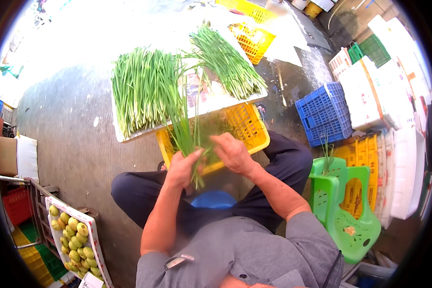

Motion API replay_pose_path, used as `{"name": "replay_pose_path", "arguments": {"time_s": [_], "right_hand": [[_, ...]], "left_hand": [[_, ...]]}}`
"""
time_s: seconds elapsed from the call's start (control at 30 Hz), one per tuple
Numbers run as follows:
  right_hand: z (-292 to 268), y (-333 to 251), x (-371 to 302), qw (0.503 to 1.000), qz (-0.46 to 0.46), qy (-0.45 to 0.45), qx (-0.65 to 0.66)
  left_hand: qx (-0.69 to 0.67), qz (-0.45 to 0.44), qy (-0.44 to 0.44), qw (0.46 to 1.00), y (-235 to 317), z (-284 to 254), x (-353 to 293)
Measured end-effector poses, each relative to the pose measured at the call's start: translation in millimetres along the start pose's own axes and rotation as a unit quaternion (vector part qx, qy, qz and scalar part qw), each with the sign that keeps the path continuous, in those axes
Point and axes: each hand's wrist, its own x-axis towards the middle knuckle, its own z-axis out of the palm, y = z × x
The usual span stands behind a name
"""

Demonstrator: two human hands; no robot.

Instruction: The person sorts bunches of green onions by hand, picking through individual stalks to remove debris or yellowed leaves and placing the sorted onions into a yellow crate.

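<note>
A white board [211, 103] rests on a yellow crate [247, 127]. Two heaps of green chives [141, 89] lie directly on it

Two heaps of green chives [144, 89] on one white board [211, 103], one blue crate [324, 113], one green chair [348, 216].

Daylight pours in from ahead of me, burning the far floor [129, 24] to white glare. Near my lap it's shaded but clear. Straight edges bow toward the dark round rim, and the corners go soft and black.
</note>
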Motion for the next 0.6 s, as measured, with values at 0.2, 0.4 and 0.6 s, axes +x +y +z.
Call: {"name": "replay_pose_path", "arguments": {"time_s": [0.2,0.4,0.6], "right_hand": [[5,16,-7,0.998,-0.044,-0.033,-0.015],[12,45,1,0.924,0.276,0.046,0.260],[4,52,51,0.776,0.405,0.038,0.483]], "left_hand": [[-0.013,-0.019,0.002,1.000,0,-1,-1],[-0.027,-0.019,-0.023,0.999,-4,-3,0],[0.031,-0.046,-0.028,0.998,-1,0,-7]]}}
